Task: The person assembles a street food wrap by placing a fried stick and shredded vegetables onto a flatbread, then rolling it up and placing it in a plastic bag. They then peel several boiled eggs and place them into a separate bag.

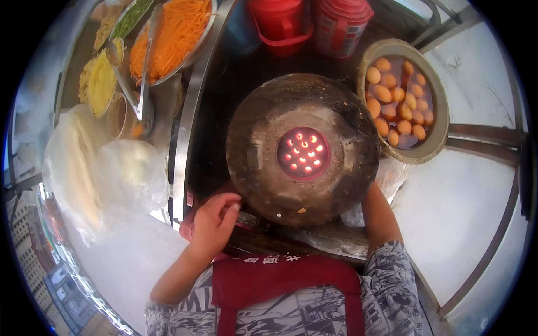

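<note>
Before me stands a round, dark metal stove [256, 122] with a wide sloping rim. In its central hole a honeycomb coal briquette [303, 153] glows through its holes. My left hand [216, 220] is at the stove's lower left edge, fingers curled; whether it touches the rim or pinches anything is unclear. Reddish fabric [188, 227] shows just beside it. My right hand is hidden beneath the stove's right edge, with only the forearm visible. Two small food scraps lie on the near rim, one of them a brown crumb [301, 210].
Right of the stove sits a pot [439, 105] of brown eggs [405, 111] in dark liquid. Red lidded buckets [279, 25] stand behind. Across a metal rail [191, 113] at left are shredded carrot [180, 33], yellow shreds [102, 82], tongs [145, 80] and plastic-wrapped food [80, 164].
</note>
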`<state>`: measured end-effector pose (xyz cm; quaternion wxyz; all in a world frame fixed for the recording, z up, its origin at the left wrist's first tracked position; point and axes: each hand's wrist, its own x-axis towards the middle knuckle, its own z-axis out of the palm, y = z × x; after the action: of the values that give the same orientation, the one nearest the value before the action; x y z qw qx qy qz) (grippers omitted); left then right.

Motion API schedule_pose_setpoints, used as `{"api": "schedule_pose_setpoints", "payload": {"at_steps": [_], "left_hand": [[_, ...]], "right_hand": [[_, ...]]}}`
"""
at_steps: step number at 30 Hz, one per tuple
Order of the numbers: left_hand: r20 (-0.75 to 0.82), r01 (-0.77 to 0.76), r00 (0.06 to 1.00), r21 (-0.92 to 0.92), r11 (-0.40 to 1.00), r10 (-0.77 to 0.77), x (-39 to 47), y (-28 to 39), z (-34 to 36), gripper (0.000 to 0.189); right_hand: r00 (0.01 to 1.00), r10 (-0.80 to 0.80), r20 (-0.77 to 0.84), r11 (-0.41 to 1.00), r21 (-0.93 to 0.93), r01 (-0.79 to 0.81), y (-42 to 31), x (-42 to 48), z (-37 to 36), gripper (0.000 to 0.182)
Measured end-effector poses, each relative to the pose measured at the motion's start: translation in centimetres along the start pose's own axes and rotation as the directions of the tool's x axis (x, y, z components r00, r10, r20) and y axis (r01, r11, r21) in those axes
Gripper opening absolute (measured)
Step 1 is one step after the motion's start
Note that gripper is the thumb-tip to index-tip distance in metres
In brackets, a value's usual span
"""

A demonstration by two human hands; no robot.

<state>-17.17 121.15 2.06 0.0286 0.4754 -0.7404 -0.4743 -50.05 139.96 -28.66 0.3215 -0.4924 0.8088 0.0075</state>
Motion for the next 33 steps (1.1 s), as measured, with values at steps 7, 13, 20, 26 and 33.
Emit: {"api": "schedule_pose_setpoints", "payload": {"at_steps": [7,13,20,26,33], "left_hand": [[0.192,0.224,0.960,-0.087,0.971,-0.204,2.1,-0.8,0.7,0.023],[0.206,0.332,0.932,-0.153,0.931,-0.299,2.6,-0.7,1.1,0.027],[-0.038,0.259,0.965,-0.024,0.966,-0.260,3.7,-2.9,2.0,0.027],[-0.045,0.227,0.974,0.309,0.924,-0.224,1.3,-1.2,2.3,0.036],[-0.029,-0.238,0.951,0.562,0.792,0.307,-3.7,-5.6,2.4,0.019]], "right_hand": [[0.999,0.012,0.030,1.000,-0.008,-0.011,-0.3,-1.5,0.0,0.031],[1.000,0.025,-0.008,0.999,0.036,-0.024,-0.5,-2.2,0.8,0.031],[0.987,0.085,-0.135,0.974,0.218,-0.054,-1.0,-1.4,4.1,0.031],[0.979,0.200,-0.048,0.927,0.332,-0.173,1.7,1.4,8.8,0.030],[0.911,0.384,0.146,0.849,0.330,-0.411,0.7,-0.8,4.3,0.035]]}}
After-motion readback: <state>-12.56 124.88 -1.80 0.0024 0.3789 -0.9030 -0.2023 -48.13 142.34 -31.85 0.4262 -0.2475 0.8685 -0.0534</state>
